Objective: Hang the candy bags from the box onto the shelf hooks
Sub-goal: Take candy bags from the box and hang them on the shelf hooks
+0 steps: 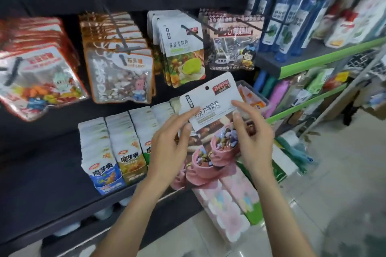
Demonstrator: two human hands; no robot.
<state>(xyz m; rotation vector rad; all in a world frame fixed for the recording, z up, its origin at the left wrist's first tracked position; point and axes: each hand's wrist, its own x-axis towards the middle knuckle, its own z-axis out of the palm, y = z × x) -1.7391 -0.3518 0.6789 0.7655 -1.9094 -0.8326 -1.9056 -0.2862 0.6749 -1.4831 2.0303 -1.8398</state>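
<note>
2 hands [169,148] [253,137], 1 candy bag [211,108]

Two hands [169,148], one held candy bag [211,110], four hanging bag stacks [117,64] (rightmost blurred), several blue bottles [292,19]

We read "巧克力味奶糖" on held candy bag [211,108]; "星星型软糖" on hanging white bag [180,48]; "魔芋爽" on blue shelf packs [104,170] and on yellow-brown packs [131,160]. Other print too blurred for us.
</note>
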